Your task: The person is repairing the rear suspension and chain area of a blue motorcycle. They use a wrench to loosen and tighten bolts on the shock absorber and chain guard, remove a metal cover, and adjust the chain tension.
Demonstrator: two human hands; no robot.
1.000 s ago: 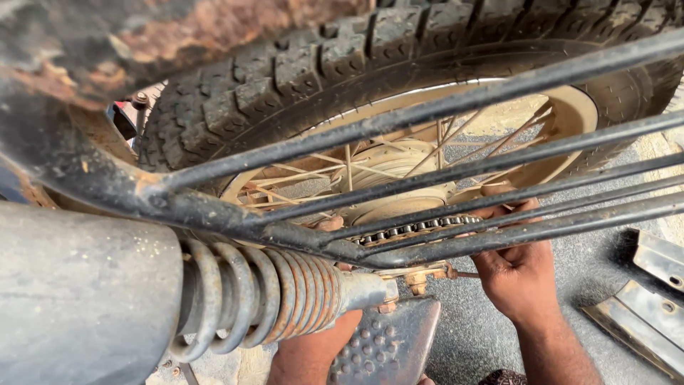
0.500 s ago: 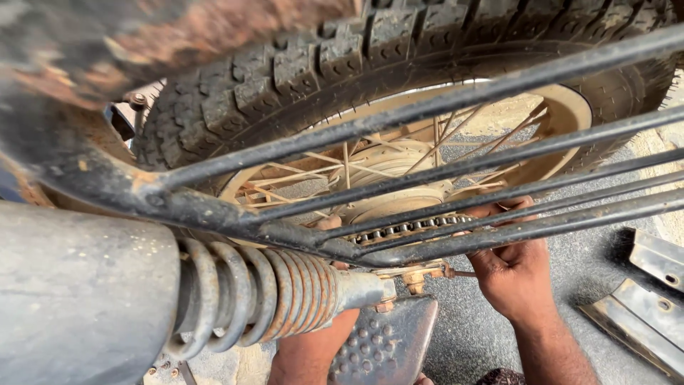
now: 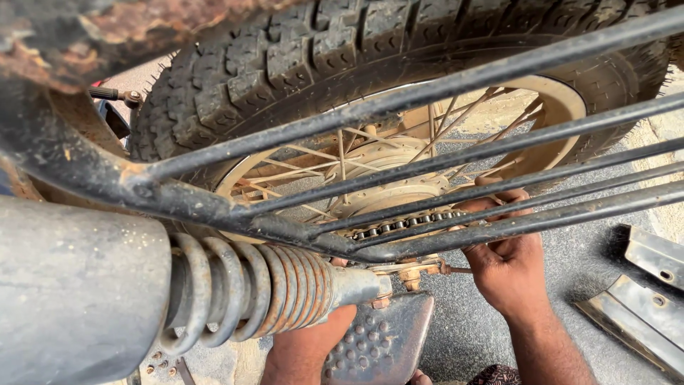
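We look down past a rusty mudguard [image 3: 107, 28] at the rear wheel of a motorcycle. The knobby tyre [image 3: 299, 64] fills the upper frame; inside it we see a tan, dust-coated rim [image 3: 570, 100], thin spokes [image 3: 342, 153] and the hub drum [image 3: 388, 189].

A black tubular rack [image 3: 456, 160] — several bars fanning out from a welded joint at the left — crosses in front of the wheel and hides parts of it.

The drive chain [image 3: 406, 224] runs just below the hub, visible as a short row of links between two rack bars.

Right hand [image 3: 509, 260]: reaches in from the lower right, fingers [image 3: 502, 196] curled up behind the lower bars, next to the right end of the visible chain. Whether the fingertips close on the chain or on a bar, we cannot tell — the bars cover the contact.

Left hand: only the forearm [image 3: 306, 349] shows at bottom centre, rising behind the coil spring [image 3: 249, 289] of the rear shock absorber; the hand itself is hidden.

Near the spring's end sit a rusty axle nut [image 3: 410, 274] with a thin rod, and below them a studded foot peg [image 3: 381, 342].

Two metal cover pieces [image 3: 641, 299] lie on the grey ground at lower right, well apart from the wheel.
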